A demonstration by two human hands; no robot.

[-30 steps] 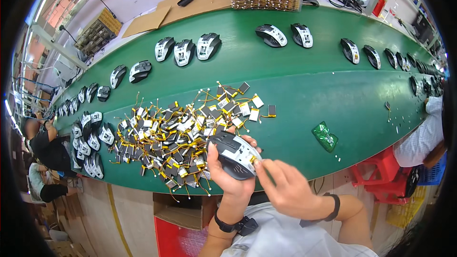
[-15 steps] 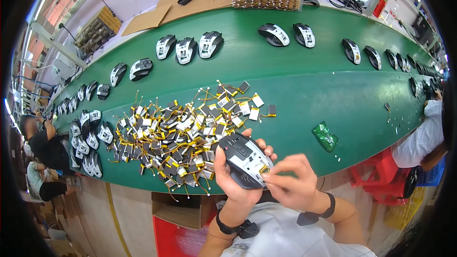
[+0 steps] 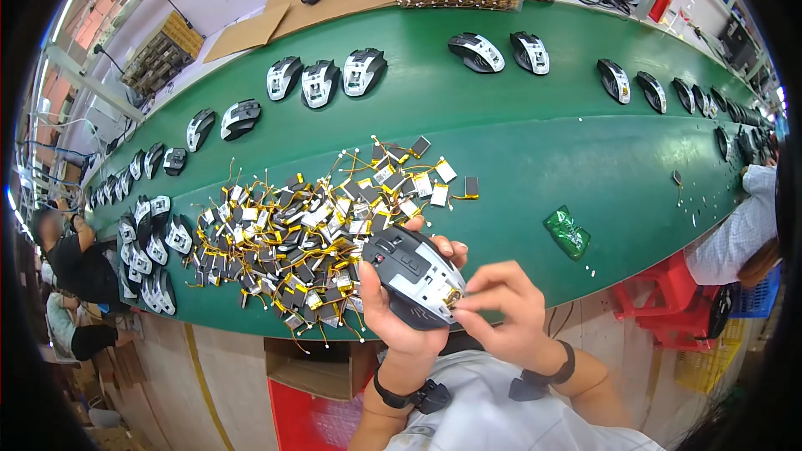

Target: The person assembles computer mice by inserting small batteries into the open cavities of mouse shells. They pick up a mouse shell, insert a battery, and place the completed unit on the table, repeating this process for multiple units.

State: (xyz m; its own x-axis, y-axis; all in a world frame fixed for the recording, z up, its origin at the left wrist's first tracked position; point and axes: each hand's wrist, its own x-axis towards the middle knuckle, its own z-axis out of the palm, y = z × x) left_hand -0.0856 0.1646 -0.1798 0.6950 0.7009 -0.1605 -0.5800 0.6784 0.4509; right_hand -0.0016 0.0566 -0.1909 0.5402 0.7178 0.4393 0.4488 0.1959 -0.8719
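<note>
My left hand (image 3: 397, 330) is wrapped round a black and white computer mouse (image 3: 409, 277), held tilted over the table's near edge. A small yellow part with wires (image 3: 452, 296), seemingly the end of a battery, shows in the opening at the mouse's near end. Thumb and forefinger of my right hand (image 3: 514, 317) are pinched together right at that part; the fingertips partly hide it. Just left of the mouse lies a heap of small flat batteries (image 3: 280, 238), silver and dark grey, with yellow tape and thin wires ending in white plugs.
Several mice (image 3: 319, 83) stand in a row along the far side of the green table (image 3: 518, 150), and more (image 3: 154, 242) cluster at the left. A green bag (image 3: 567, 232) lies right of my hands. People (image 3: 735, 217) sit at both ends. A cardboard box (image 3: 309, 367) is below the edge.
Both hands and the mouse have shifted slightly left, and the mouse is turned a little. My right fingers stay at the yellow part. The whole view has moved slightly.
</note>
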